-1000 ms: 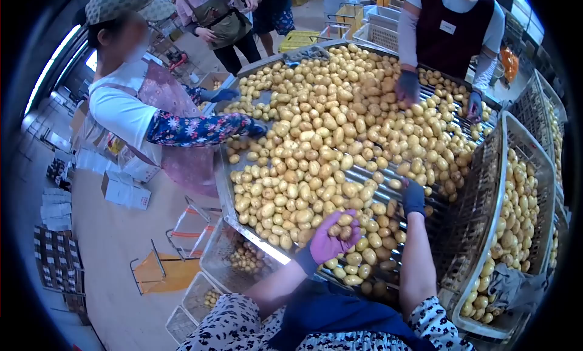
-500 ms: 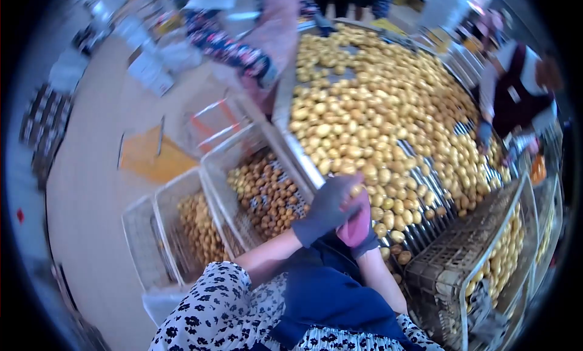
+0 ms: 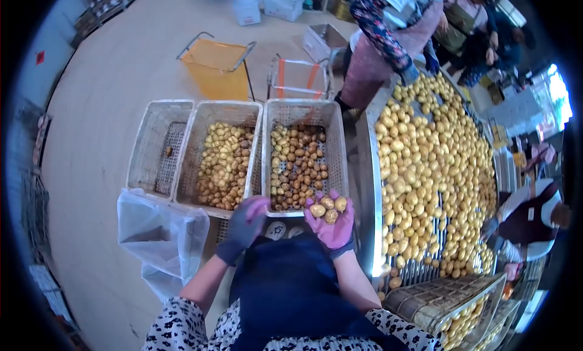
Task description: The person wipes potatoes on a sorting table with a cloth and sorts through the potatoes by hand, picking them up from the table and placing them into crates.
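My right hand (image 3: 333,228), in a pink-palmed glove, is turned palm up at the near end of the right-hand crate. Several potatoes (image 3: 331,216) rest in its curled fingers. My left hand (image 3: 244,224), in a grey glove with pink on the finger side, is above the near rim of the middle crate (image 3: 182,193); its fingers look loosely apart, and no potato shows in them. Beneath and between the hands, the right-hand crate (image 3: 341,138) holds small, partly brownish potatoes (image 3: 297,162). Paler potatoes (image 3: 221,156) fill part of the middle crate.
A left-hand crate (image 3: 143,138) holds one small dark piece. Potatoes cover the roller table (image 3: 373,187) to my right. Filled crates (image 3: 419,299) stand at its near end. Co-workers (image 3: 376,59) (image 3: 531,214) stand along the table. A yellow-sided cart (image 3: 215,65) and plastic sack (image 3: 158,223) are nearby.
My view has swung left, from the roller table toward the crates. My hands, together at the table edge before, are now apart; the right one shows several potatoes in its palm.
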`<state>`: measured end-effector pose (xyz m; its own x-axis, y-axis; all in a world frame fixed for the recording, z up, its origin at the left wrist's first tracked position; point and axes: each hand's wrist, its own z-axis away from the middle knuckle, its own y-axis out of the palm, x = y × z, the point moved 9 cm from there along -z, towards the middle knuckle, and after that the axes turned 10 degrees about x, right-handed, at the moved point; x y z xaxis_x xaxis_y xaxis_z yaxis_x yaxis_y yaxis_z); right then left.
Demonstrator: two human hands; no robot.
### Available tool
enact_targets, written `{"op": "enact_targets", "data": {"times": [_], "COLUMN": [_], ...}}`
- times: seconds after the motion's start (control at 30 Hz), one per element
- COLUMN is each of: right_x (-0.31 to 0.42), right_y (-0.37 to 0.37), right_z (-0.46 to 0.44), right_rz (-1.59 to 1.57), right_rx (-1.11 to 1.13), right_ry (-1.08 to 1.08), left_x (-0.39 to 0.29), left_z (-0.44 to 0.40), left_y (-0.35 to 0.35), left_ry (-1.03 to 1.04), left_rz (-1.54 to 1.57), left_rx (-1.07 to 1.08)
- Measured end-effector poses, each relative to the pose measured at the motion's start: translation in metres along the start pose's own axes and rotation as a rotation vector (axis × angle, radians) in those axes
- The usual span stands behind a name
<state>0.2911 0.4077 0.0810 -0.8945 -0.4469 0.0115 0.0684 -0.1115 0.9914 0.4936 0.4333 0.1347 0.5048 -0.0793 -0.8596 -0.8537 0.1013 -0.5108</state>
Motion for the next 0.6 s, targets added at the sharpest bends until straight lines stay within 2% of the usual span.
{"op": "enact_targets", "data": {"times": [0.07, 0.1, 0.13, 0.17, 0.2, 0.23, 0.3, 0.33, 0.37, 0.4, 0.43, 0.5, 0.53, 0.57, 0.6], "right_x": [-0.002, -0.001, -0.001, -0.002, 0.001, 0.006, 0.016, 0.029, 0.040, 0.054, 0.069, 0.076, 0.075, 0.083, 0.088], "right_y": [-0.003, -0.015, -0.040, -0.061, -0.082, -0.110, -0.100, -0.086, -0.054, -0.030, -0.009, 0.021, 0.019, 0.004, -0.020], "right_z": [-0.014, -0.017, -0.024, -0.033, -0.039, -0.056, -0.114, -0.139, -0.177, -0.207, -0.259, -0.267, -0.278, -0.285, -0.292], "right_rz": [0.042, 0.049, 0.038, 0.021, 0.060, 0.066, 0.060, 0.154, 0.282, 0.253, 0.251, 0.145, 0.149, 0.073, 0.000], "right_rx": [0.021, 0.035, -0.010, -0.058, -0.211, -0.297, -0.020, -0.177, -0.027, -0.116, 0.566, -0.288, -0.284, -0.329, -0.378], "right_ry": [0.077, 0.103, 0.165, 0.224, 0.238, 0.253, 0.346, 0.257, 0.262, 0.125, 0.262, 0.056, 0.069, 0.021, -0.023], "left_x": [0.048, 0.049, 0.070, 0.062, 0.098, 0.083, 0.096, 0.107, 0.112, 0.114, 0.117, 0.141, 0.152, 0.151, 0.146], "left_z": [0.034, 0.058, 0.091, 0.116, 0.168, 0.196, 0.267, 0.306, 0.340, 0.375, 0.414, 0.499, 0.532, 0.540, 0.542], "left_y": [-0.034, -0.052, -0.059, -0.066, -0.065, -0.065, -0.035, -0.016, 0.003, 0.025, 0.046, 0.101, 0.124, 0.127, 0.127], "left_ry": [-0.178, -0.308, -0.362, -0.439, -0.547, -0.619, -0.687, -0.756, -0.840, -0.925, -0.985, -1.065, -1.091, -1.097, -1.085], "left_rz": [0.080, 0.077, 0.194, 0.426, 0.347, 0.310, 0.429, 0.468, 0.511, 0.556, 0.578, 0.747, 0.896, 0.898, 0.802], "left_rx": [-0.167, -0.252, -0.430, -0.560, -0.699, -0.771, -0.895, -0.928, -0.932, -0.933, -1.022, -1.138, -1.161, -1.175, -1.073]}}
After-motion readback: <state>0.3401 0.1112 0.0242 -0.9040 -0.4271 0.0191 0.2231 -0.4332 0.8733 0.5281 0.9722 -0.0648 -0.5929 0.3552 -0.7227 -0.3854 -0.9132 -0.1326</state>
